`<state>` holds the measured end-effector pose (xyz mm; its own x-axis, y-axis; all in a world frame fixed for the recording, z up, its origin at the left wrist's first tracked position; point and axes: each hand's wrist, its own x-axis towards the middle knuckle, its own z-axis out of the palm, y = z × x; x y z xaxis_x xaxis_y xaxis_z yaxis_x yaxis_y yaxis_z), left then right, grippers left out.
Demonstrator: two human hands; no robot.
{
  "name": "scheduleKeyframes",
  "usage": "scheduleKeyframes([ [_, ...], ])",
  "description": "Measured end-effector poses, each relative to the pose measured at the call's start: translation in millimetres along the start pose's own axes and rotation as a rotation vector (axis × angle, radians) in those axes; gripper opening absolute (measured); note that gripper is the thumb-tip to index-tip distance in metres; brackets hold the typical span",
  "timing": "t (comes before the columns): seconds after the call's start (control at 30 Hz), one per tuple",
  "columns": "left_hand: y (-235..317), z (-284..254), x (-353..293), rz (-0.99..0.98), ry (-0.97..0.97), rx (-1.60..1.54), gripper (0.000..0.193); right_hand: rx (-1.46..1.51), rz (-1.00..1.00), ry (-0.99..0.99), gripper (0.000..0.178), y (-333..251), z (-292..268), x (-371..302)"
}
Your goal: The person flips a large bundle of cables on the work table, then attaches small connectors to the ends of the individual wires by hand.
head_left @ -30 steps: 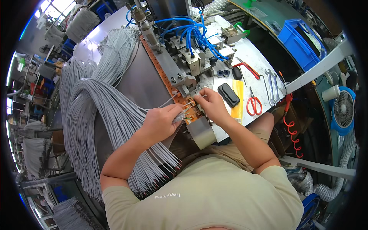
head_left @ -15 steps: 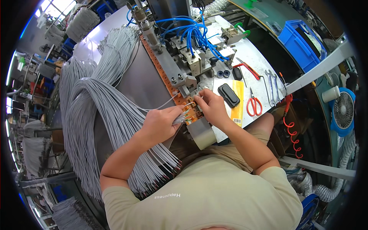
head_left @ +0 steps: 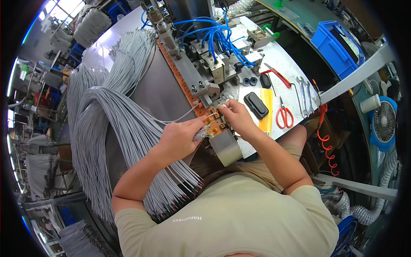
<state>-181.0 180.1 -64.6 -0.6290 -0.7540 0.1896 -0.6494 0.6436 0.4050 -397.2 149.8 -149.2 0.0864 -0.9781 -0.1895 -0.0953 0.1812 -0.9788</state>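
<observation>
My left hand (head_left: 180,136) is closed round the ends of several grey cables (head_left: 141,126), whose stripped tips poke out past the fingers. Those tips sit over an orange slotted rail (head_left: 218,124) at the front of a bench machine (head_left: 188,70). Just right of the rail, my right hand (head_left: 238,119) has thumb and forefinger pinched together beside the machine's metal block. What lies in that pinch is too small to make out. A single grey cable runs from the bundle to the rail, above my left hand. A smooth metal guard (head_left: 226,148) stands below the rail.
Blue air hoses (head_left: 214,34) loop over the machine. On the white table lie red-handled scissors (head_left: 284,115), wrenches (head_left: 305,96), a black oblong case (head_left: 255,106) and a yellow packet (head_left: 266,115). A blue fan (head_left: 382,124) and a blue crate (head_left: 336,51) stand at right.
My right hand has shifted slightly right, away from the rail and my left hand. My left hand stays on the grey cables, almost unmoved.
</observation>
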Motion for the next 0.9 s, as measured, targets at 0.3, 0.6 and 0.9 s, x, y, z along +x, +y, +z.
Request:
scheduleKeyframes([
  [0.3, -10.2, -2.3, 6.1, -0.089, 0.046, -0.281, 0.035, -0.017, -0.095, 0.128, 0.018, -19.7, -1.6, -24.7],
  [0.6, -11.3, -1.6, 9.1, -0.29, -0.016, -0.595, 0.015, -0.545, -0.853, 0.197, 0.014, -28.8, 16.4, -48.5],
  [0.9, -7.3, -1.1, 6.6, -0.263, 0.066, -0.527, 0.022, -0.368, -0.676, 0.065, 0.011, -38.3, 20.8, -52.9],
])
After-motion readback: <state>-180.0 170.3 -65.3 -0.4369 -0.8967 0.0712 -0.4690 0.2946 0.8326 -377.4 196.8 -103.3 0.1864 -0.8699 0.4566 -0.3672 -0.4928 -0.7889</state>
